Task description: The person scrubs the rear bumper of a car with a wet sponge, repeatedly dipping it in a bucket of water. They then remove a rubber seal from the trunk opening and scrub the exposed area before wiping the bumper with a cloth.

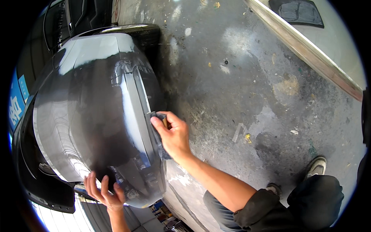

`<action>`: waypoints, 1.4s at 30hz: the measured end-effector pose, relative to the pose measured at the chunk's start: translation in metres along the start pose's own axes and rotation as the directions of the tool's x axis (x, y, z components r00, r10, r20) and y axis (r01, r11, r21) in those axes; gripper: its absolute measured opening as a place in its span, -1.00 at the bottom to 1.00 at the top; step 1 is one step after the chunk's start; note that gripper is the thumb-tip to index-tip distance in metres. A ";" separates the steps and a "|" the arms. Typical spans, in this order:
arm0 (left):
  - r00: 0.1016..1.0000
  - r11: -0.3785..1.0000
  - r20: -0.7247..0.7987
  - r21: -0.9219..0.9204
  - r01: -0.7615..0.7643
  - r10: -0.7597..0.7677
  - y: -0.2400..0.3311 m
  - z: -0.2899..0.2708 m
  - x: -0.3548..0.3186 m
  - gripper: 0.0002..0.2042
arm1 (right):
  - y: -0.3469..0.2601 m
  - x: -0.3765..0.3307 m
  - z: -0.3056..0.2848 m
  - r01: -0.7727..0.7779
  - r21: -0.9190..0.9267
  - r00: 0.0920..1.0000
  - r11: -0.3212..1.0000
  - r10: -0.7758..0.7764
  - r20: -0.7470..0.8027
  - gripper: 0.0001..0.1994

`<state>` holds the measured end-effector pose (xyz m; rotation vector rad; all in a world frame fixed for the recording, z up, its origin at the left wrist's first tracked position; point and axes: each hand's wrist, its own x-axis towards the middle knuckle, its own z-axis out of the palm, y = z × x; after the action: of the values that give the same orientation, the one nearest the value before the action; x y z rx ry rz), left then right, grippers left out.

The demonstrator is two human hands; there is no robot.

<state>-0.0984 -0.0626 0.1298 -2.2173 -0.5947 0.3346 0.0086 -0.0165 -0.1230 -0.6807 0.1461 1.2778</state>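
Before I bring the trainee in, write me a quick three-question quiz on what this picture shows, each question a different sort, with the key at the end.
1. Multiple choice: which hand grips the dark pad at the edge of the car panel?
A) The left
B) The right hand
C) Both

2. True or false: a light grey patch covers part of the panel's far end.

3. Fill in the colour: on the floor, the small scrap beside the pale strip is ____.

Key: 1. B; 2. True; 3. yellow.
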 end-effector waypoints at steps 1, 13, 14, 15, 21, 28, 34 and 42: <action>0.999 0.993 0.020 0.115 -0.036 0.034 -0.019 -0.001 -0.017 -0.63 | 0.000 -0.005 0.007 0.035 -0.051 0.999 0.998 -0.035 -0.005 -0.78; 0.987 0.967 -0.040 -0.212 0.142 -0.154 -0.036 0.020 -0.035 -0.56 | 0.000 0.033 0.035 0.370 -0.236 0.905 0.899 -0.406 -0.129 -0.87; 0.984 0.961 -0.040 -0.223 0.161 -0.174 -0.036 0.019 -0.035 -0.57 | -0.007 0.041 0.039 0.343 -0.250 0.914 0.905 -0.383 -0.132 -0.87; 0.984 0.961 -0.042 -0.228 0.157 -0.171 -0.036 0.020 -0.036 -0.56 | -0.009 0.044 0.041 0.317 -0.265 0.923 0.911 -0.360 -0.134 -0.87; 0.989 0.971 -0.038 -0.198 0.130 -0.141 -0.039 0.020 -0.036 -0.56 | 0.013 -0.006 0.026 0.305 -0.202 0.934 0.931 -0.334 -0.129 -0.87; 0.986 0.968 -0.044 -0.204 0.149 -0.161 -0.036 0.019 -0.037 -0.57 | 0.009 0.038 0.036 0.447 -0.256 0.870 0.857 -0.483 -0.098 -0.88; 0.992 0.979 -0.056 -0.178 0.102 -0.113 -0.035 0.019 -0.030 -0.57 | -0.006 0.059 0.043 0.427 -0.312 0.872 0.849 -0.478 -0.106 -0.88; 0.987 0.969 -0.041 -0.202 0.141 -0.152 -0.036 0.018 -0.034 -0.58 | 0.009 0.003 0.026 0.388 -0.226 0.904 0.893 -0.417 -0.094 -0.90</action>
<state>-0.1464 -0.0481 0.1470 -2.3469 -0.7859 0.1399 -0.0051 0.0007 -0.1069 -0.9247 -0.0144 0.8480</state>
